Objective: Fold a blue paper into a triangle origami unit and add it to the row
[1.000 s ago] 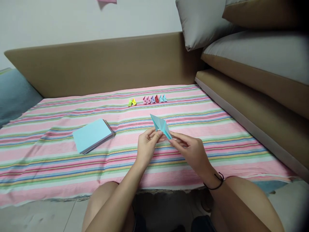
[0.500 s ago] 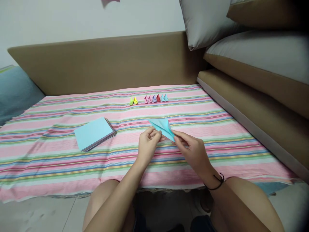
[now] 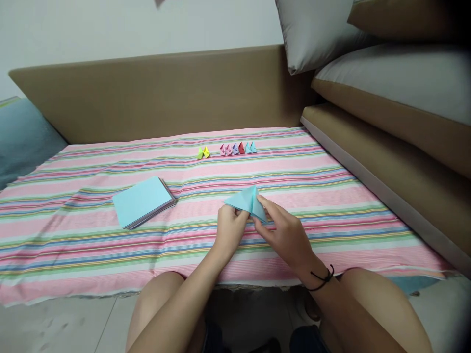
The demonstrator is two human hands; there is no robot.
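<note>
Thin black cord bracelet (image 3: 325,280) on the right wrist (image 3: 314,274), looks knotted, loose ends poking out. Forearms (image 3: 187,300) bare, knees (image 3: 377,294) too. From where I stand, dark bluish cloth (image 3: 310,339) shows low between them; too shadowed to tell the garment.

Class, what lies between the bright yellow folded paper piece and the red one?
In the head view: pink striped cloth, then two pink folded paper pieces and a purple folded paper piece.
</note>
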